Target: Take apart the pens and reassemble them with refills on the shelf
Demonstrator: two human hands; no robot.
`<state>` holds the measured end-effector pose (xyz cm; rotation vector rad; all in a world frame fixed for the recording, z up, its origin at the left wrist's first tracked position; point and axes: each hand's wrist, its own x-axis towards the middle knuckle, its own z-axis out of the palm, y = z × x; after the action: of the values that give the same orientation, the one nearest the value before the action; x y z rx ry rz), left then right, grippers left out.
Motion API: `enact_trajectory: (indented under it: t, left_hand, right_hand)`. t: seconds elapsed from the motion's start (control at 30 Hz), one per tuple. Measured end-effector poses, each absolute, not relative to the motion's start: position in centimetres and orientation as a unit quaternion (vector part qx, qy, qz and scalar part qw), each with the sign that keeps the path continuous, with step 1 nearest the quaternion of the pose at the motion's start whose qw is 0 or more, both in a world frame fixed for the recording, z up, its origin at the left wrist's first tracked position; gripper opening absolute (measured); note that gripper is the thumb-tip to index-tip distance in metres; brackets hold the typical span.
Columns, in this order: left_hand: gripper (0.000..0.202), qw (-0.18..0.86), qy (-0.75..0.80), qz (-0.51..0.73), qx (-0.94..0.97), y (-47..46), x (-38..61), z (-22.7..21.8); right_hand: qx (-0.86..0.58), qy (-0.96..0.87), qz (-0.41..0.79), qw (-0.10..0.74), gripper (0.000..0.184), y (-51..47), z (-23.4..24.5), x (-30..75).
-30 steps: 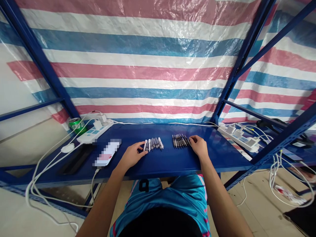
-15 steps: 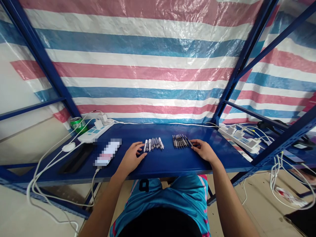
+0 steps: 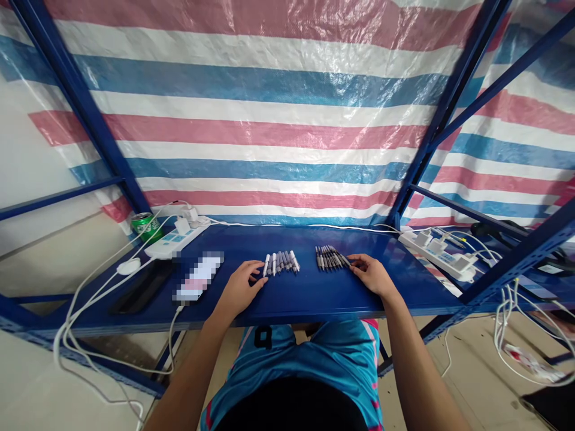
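Two small rows of pens lie side by side on a blue metal shelf (image 3: 309, 296). The left row (image 3: 281, 262) has white and grey barrels; the right row (image 3: 331, 257) is darker. My left hand (image 3: 240, 285) rests flat on the shelf with fingers spread, its fingertips just left of the left row. My right hand (image 3: 372, 272) lies flat too, fingers stretched toward the right end of the dark row, touching or almost touching the last pen. Neither hand holds anything.
A phone (image 3: 197, 277) on a white cable lies left of my left hand, beside a dark flat object (image 3: 141, 288). Power strips sit at the back left (image 3: 173, 238) and right (image 3: 440, 249). A green can (image 3: 144, 225) stands in the far left corner. A striped tarp hangs behind.
My right hand went from curled at the dark row's end to lying flat a little further right. My left hand let its fingers off the leftmost white pen and flattened.
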<state>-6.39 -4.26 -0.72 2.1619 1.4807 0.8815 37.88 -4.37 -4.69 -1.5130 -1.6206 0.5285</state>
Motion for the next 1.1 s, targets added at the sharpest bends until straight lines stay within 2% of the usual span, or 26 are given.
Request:
enact_trajectory:
  t: [0.4,0.57,0.8,1.0,1.1]
  left_hand:
    - [0.038,0.190,0.531,0.320,0.762,-4.1,-6.3,-0.5]
    - [0.042,0.194,0.538,0.320,0.755,-4.2,-6.3,-0.5]
    - [0.045,0.140,0.595,0.283,0.739,-2.4,-4.7,0.2]
    - [0.049,0.108,0.627,0.233,0.735,-0.3,-3.9,0.4]
    - [0.047,0.102,0.634,0.222,0.734,-0.2,-4.1,0.5]
  right_hand:
    - [-0.593,-0.629,0.248,0.437,0.030,-4.6,-4.6,37.6]
    - [-0.592,-0.621,0.245,0.452,0.031,-4.7,-4.7,37.4]
    - [-0.616,-0.626,0.181,0.443,0.035,-5.1,-4.1,36.8]
    - [-0.578,-0.710,0.030,0.401,0.030,-4.5,-3.5,33.5]
    - [-0.544,-0.754,-0.003,0.369,0.033,-3.9,-3.3,30.9]
